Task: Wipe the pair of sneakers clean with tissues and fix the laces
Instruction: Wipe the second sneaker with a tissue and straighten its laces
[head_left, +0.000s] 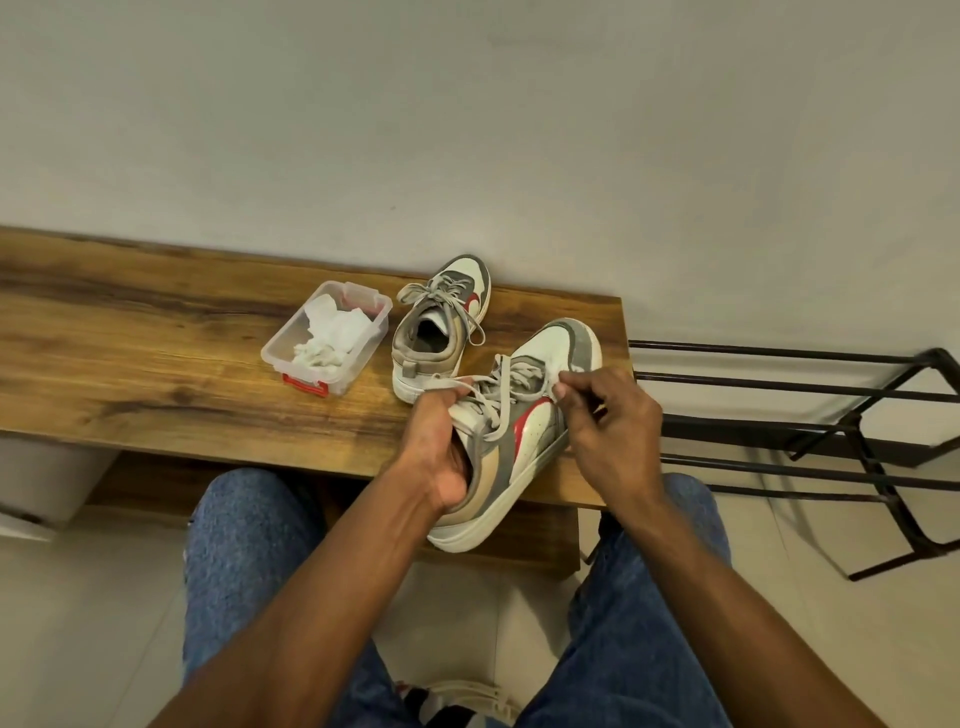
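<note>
Near white-grey-beige sneaker with red side stripe (524, 436) sits tilted at the front edge of the brown wood-grain surface (130, 332), heel hanging past the edge toward the person, toe pointing to the wall. Left hand (441, 447) grips it at the collar, fingers tucked inside the opening. Right hand (613, 415) pinches a small piece of white tissue (563, 378) with curled fingers, against the white upper just beside the grey laces (498, 400). Second matching sneaker (441, 327) stands upright farther back, near the wall, laces loose, not touched. Clear plastic box with red latch (327, 338) holds crumpled white tissues (332, 338), just left of the second sneaker. Black metal rack (831, 415) on the right. Blue jeans (244, 561) below.
</note>
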